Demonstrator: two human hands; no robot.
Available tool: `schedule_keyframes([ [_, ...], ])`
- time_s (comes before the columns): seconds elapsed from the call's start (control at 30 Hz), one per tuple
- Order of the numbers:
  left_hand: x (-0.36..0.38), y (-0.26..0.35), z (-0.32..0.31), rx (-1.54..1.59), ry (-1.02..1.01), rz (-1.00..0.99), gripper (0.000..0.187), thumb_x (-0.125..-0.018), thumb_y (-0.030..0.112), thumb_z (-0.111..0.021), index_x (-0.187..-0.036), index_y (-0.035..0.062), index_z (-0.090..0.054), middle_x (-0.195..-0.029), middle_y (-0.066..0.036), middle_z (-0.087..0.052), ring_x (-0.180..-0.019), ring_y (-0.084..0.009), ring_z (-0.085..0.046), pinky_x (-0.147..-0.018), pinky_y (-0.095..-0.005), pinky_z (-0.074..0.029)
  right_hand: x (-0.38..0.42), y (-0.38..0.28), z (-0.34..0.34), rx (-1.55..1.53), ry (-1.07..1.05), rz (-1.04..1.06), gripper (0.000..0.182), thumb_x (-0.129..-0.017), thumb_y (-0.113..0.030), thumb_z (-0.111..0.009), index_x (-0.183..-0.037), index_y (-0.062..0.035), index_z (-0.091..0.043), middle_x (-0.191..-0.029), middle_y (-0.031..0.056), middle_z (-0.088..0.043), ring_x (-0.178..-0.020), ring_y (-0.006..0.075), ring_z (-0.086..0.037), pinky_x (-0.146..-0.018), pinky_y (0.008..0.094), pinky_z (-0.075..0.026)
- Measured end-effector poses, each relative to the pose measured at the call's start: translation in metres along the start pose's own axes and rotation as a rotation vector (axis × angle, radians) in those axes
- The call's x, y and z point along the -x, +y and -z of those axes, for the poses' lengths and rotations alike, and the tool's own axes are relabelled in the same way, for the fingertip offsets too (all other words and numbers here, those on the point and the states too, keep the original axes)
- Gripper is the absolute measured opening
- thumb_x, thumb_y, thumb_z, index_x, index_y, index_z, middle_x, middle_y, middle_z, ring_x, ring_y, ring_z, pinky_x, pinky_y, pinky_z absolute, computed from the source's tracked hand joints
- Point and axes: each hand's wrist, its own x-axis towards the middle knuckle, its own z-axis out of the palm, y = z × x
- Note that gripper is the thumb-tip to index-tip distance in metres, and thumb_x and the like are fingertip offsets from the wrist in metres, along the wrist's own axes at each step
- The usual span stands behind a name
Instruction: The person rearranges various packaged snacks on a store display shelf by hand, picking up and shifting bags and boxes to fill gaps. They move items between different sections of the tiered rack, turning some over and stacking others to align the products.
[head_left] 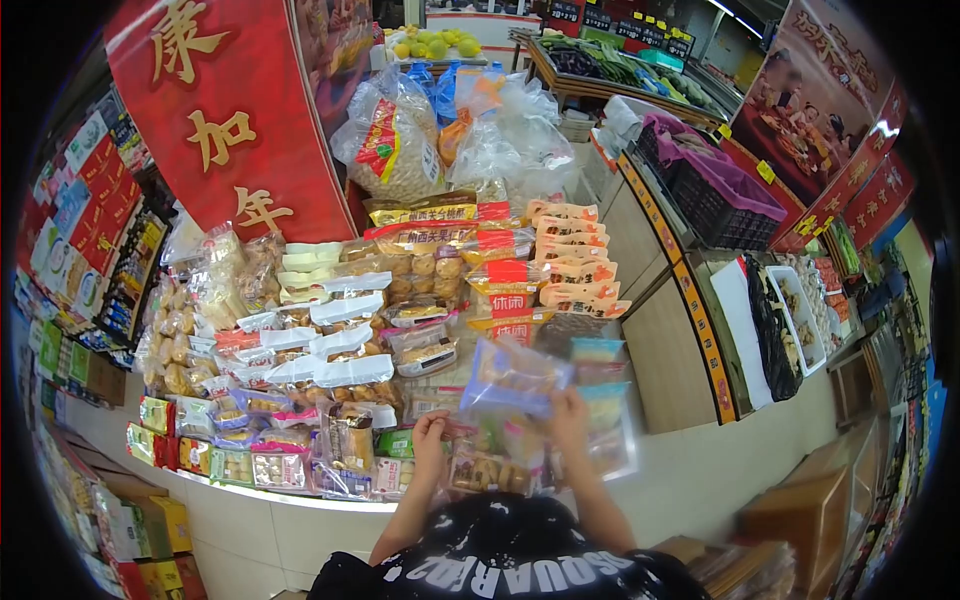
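The black shirt (510, 560) is closest. Both hands, left hand (430, 440) and right hand (568, 415), grip a clear snack bag (510, 378) above the counter (300, 500), lifting it up to see.

Red banner (225, 110): 康加年; packets (505, 300): 佰南.

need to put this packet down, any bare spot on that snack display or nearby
The snack display is crowded, packets overlapping throughout. The pale counter top to its right is bare. Both hands, left and right, hold a clear packet.
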Motion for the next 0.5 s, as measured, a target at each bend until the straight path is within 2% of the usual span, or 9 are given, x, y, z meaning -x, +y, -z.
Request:
schedule_keyframes([
  [0.03,0.000,0.001,0.003,0.002,0.001,0.003,0.017,-0.099,0.008,-0.052,-0.108,0.0013,-0.064,-0.084,-0.004,-0.066,-0.078,-0.0113,-0.062,-0.070,-0.0270,-0.049,0.000,-0.009,0.002,0.003,0.000,-0.001,0.019,-0.094,-0.018,-0.068,-0.082,-0.0040,-0.062,-0.078,0.0018,-0.061,-0.076,0.0136,-0.054,-0.072,0.0300,-0.044],
  [0.1,-0.001,0.008,0.004,-0.044,-0.015,0.040,0.017,-0.099,0.009,-0.052,-0.109,0.0014,-0.064,-0.087,-0.004,-0.065,-0.080,-0.0118,-0.062,-0.073,-0.0271,-0.050,0.000,-0.026,0.004,-0.145,-0.011,-0.097,0.023,-0.099,-0.023,-0.064,-0.086,-0.0037,-0.064,-0.085,-0.0018,-0.062,-0.080,0.0077,-0.053,-0.074,0.0259,-0.044],
  [0.13,0.000,0.012,0.002,-0.043,-0.017,0.042,0.017,-0.099,0.009,-0.052,-0.109,0.0014,-0.064,-0.087,-0.004,-0.065,-0.080,-0.0118,-0.062,-0.073,-0.0271,-0.050,0.000,-0.034,0.003,-0.143,-0.009,-0.096,0.023,-0.099,-0.023,-0.064,-0.086,-0.0037,-0.064,-0.085,-0.0018,-0.062,-0.080,0.0077,-0.053,-0.074,0.0259,-0.044],
  [0.2,0.002,0.018,-0.003,-0.049,-0.058,0.058,0.018,-0.099,0.010,-0.053,-0.110,0.0014,-0.064,-0.093,-0.005,-0.065,-0.082,-0.0125,-0.063,-0.075,-0.0275,-0.052,0.000,-0.048,-0.001,-0.350,0.046,-0.177,0.025,-0.101,-0.025,-0.061,-0.089,-0.0037,-0.064,-0.087,-0.0015,-0.063,-0.080,0.0087,-0.054,-0.073,0.0274,-0.045],
  [0.33,-0.001,0.014,-0.002,-0.090,-0.093,0.104,0.019,-0.100,0.011,-0.053,-0.112,0.0009,-0.063,-0.097,-0.005,-0.064,-0.083,-0.0134,-0.063,-0.075,-0.0281,-0.054,0.002,-0.051,-0.012,-0.442,0.131,-0.188,0.028,-0.101,-0.028,-0.060,-0.090,-0.0024,-0.064,-0.087,-0.0005,-0.063,-0.081,0.0094,-0.055,-0.073,0.0279,-0.046],
  [0.37,-0.002,0.013,0.000,-0.083,-0.129,0.070,0.019,-0.100,0.012,-0.053,-0.112,0.0008,-0.063,-0.096,-0.005,-0.064,-0.084,-0.0136,-0.064,-0.075,-0.0284,-0.054,0.000,-0.043,-0.009,-0.380,0.106,-0.189,0.026,-0.101,-0.026,-0.059,-0.108,-0.0007,-0.062,-0.094,0.0018,-0.064,-0.086,0.0126,-0.057,-0.078,0.0300,-0.048],
  [0.4,-0.001,0.013,0.001,-0.076,-0.164,0.033,0.019,-0.100,0.013,-0.053,-0.112,0.0006,-0.063,-0.095,-0.005,-0.064,-0.084,-0.0138,-0.064,-0.075,-0.0286,-0.054,-0.001,-0.037,-0.008,-0.320,0.078,-0.190,0.036,-0.101,-0.023,-0.058,-0.126,0.0011,-0.060,-0.101,0.0042,-0.065,-0.091,0.0158,-0.060,-0.083,0.0322,-0.050],
  [0.43,0.001,0.014,0.002,-0.075,-0.153,0.031,0.019,-0.100,0.013,-0.053,-0.112,0.0006,-0.063,-0.095,-0.005,-0.064,-0.084,-0.0138,-0.064,-0.075,-0.0286,-0.054,0.000,-0.032,-0.008,-0.321,0.067,-0.192,0.036,-0.101,-0.023,-0.058,-0.126,0.0011,-0.060,-0.101,0.0042,-0.065,-0.091,0.0158,-0.060,-0.083,0.0322,-0.050],
  [0.5,0.004,0.018,0.002,-0.062,-0.141,0.028,0.021,-0.101,0.014,-0.053,-0.114,0.0008,-0.062,-0.097,-0.006,-0.065,-0.085,-0.0140,-0.064,-0.077,-0.0285,-0.053,0.000,-0.028,-0.009,-0.365,0.066,-0.274,0.027,-0.101,-0.024,-0.058,-0.117,-0.0027,-0.063,-0.091,0.0014,-0.060,-0.086,0.0139,-0.057,-0.080,0.0309,-0.049],
])
